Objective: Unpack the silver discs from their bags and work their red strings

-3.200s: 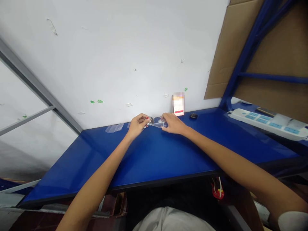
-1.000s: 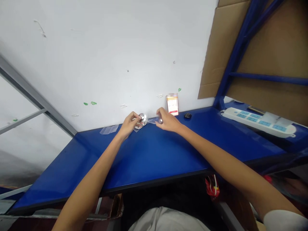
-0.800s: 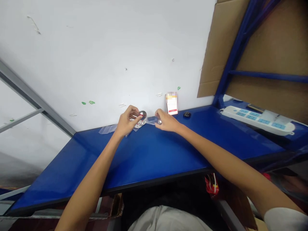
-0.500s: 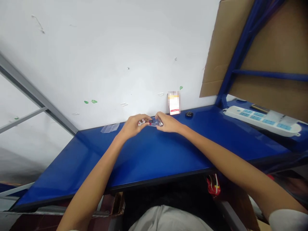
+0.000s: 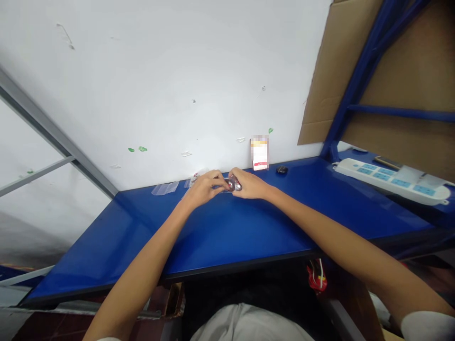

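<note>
Because the shiny metal pieces [image 5: 233, 184] are small and look slick, a slip seems the likeliest trouble. They sit near the centre of the frame, caught between 2 hands over the far part of the bench [image 5: 231, 237]. The grip of the left hand [image 5: 207, 187] is a pinch, thumb and fingertips drawn together on the pieces; the grip of the right hand [image 5: 250, 183] curls around their right side. Too much is hidden by the fingers to tell how many pieces there are or how they meet. If either grip loosened, a rounded piece could roll across the smooth blue surface, perhaps off the near edge, lower in the frame. A knuckle pushed too far back could knock the phone [image 5: 260, 154], which leans against the wall [image 5: 227, 94] just right of centre. Left of the hands, the clear bags [image 5: 165, 188] lie flat and look light enough to slide if a wrist brushed them. Behind the left hand, a small bundle [image 5: 194, 179] is partly covered, so it could be nudged without being noticed.
</note>
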A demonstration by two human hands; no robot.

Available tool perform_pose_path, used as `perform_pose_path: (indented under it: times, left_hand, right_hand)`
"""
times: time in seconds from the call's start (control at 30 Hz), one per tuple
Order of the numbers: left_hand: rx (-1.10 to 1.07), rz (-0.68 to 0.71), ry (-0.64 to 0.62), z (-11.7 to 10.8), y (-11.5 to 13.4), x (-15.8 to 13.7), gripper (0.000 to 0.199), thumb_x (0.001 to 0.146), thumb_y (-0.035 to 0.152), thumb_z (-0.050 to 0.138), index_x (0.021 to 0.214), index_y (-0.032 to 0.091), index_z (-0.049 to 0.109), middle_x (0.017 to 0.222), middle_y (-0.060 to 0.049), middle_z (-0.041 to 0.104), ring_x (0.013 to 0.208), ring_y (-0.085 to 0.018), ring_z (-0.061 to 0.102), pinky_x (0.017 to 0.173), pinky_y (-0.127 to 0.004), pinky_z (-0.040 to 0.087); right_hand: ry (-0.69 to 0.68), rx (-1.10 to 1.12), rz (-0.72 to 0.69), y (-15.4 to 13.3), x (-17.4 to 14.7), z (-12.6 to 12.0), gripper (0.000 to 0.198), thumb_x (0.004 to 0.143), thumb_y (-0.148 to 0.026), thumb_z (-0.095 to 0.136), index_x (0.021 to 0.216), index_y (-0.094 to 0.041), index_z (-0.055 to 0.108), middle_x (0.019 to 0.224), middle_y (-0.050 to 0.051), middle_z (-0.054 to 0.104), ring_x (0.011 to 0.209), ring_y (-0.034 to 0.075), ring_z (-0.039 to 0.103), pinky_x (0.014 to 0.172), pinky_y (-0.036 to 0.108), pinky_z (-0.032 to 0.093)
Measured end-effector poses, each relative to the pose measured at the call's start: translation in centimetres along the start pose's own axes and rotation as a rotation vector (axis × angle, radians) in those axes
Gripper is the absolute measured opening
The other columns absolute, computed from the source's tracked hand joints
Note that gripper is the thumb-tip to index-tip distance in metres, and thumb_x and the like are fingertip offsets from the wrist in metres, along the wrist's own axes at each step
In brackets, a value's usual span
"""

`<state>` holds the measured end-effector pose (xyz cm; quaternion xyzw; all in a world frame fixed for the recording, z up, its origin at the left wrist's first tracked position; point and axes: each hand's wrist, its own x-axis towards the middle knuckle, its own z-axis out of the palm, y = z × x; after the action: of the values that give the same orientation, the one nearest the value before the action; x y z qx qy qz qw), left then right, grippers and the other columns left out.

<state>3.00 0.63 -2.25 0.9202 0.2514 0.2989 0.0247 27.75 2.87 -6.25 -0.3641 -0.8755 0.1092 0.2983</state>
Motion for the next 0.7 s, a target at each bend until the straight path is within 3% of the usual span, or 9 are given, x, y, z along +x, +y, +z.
perform_pose_path:
  times: [0.2,0.37,0.47,0.57,0.7]
  left_hand:
    - [0.081,-0.022,-0.064,0.3,-0.2,-0.2,0.018,0.102,0.021,0.066,0.106,0.027,0.083,0.104,-0.004,0.074,0.091,-0.018,0.069,0.081,-0.03,0.049]
    - [0.031,-0.08,-0.035,1.1,-0.4,-0.2,0.019,0.1,0.024,0.068,0.108,0.028,0.084,0.107,-0.005,0.079,0.093,-0.019,0.072,0.082,-0.029,0.051]
    - [-0.065,-0.223,-0.081,1.0,-0.1,-0.2,0.024,0.098,0.032,0.071,0.117,0.027,0.084,0.087,-0.002,0.08,0.07,-0.016,0.069,0.071,-0.027,0.051]
    - [-0.17,-0.418,-0.115,0.7,0.4,-0.1,0.033,0.102,0.039,0.065,0.127,0.025,0.082,0.054,0.004,0.066,0.048,-0.014,0.061,0.061,-0.025,0.048]
    - [-0.239,-0.535,0.006,1.6,0.8,0.2,0.027,0.099,0.037,0.068,0.116,0.025,0.086,0.063,0.003,0.073,0.044,-0.011,0.06,0.061,-0.024,0.05]
  right_hand:
    - [0.001,0.002,-0.041,-0.2,-0.2,-0.1,0.046,0.082,-0.033,0.077,0.12,-0.024,0.052,0.116,0.007,0.068,0.086,0.022,0.065,0.069,0.03,0.039]
    - [0.0,0.031,-0.074,-0.3,-0.2,0.2,0.045,0.082,-0.032,0.077,0.118,-0.024,0.051,0.115,0.007,0.067,0.087,0.022,0.064,0.071,0.03,0.04]
    - [0.004,0.059,-0.066,0.1,-0.2,0.4,0.043,0.082,-0.031,0.076,0.116,-0.024,0.05,0.115,0.006,0.066,0.088,0.022,0.063,0.072,0.03,0.04]
    - [0.033,0.087,-0.045,0.5,-0.2,0.5,0.044,0.081,-0.031,0.075,0.115,-0.024,0.05,0.114,0.005,0.064,0.087,0.021,0.062,0.072,0.029,0.04]
    - [0.076,0.076,-0.064,0.3,-0.2,0.6,0.044,0.079,-0.027,0.074,0.116,-0.024,0.05,0.117,0.006,0.059,0.089,0.02,0.059,0.072,0.029,0.04]
